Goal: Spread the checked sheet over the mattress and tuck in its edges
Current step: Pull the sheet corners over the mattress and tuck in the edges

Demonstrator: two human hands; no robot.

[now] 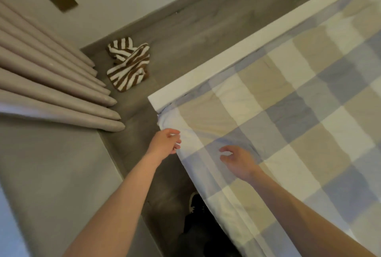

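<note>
I see dim, even, soft light, faint shadows, slight blur throughout, and straight lines bending toward the edges.

Matt checked cloth sheet [288, 112] (softly creased), smooth white bed rail [206, 67], wood-grain floor [185, 29].

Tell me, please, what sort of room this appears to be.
Most likely a bedroom: a blue, beige and white checked sheet lies over a white-framed bed, beside pleated beige curtains reaching the grey floor.
</note>
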